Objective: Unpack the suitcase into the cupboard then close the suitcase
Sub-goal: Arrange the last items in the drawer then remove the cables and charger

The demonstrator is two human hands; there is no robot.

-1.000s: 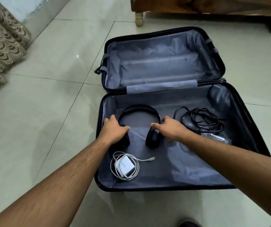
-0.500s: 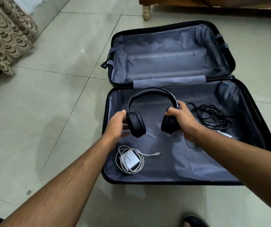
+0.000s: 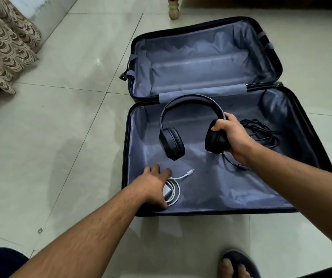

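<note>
We look down at a black suitcase [image 3: 293, 101] lying open on a pale tiled floor [image 3: 51, 127], its two grey-lined halves spread flat, the lid half far from us and the base half near. Our right hand [image 3: 234, 137] curls round the right ear cup of the black headphones [image 3: 191, 125] and holds them up above the base half, the headband arching toward the hinge and the left ear cup hanging free. Our left hand [image 3: 153, 184] reaches down into the near left corner of the base half, fingers spread and bent over the white charger [image 3: 172, 190] with its coiled white cable; they touch it, but we cannot tell whether they have closed on it. A bundle of black cable [image 3: 261, 131] lies on the lining at the right, just beyond the right hand. At the far left hangs a patterned brown curtain [image 3: 3, 43]; a wooden furniture leg [image 3: 174, 9] stands beyond the lid. A foot in a dark sandal [image 3: 237, 263] rests on the floor near us.
</note>
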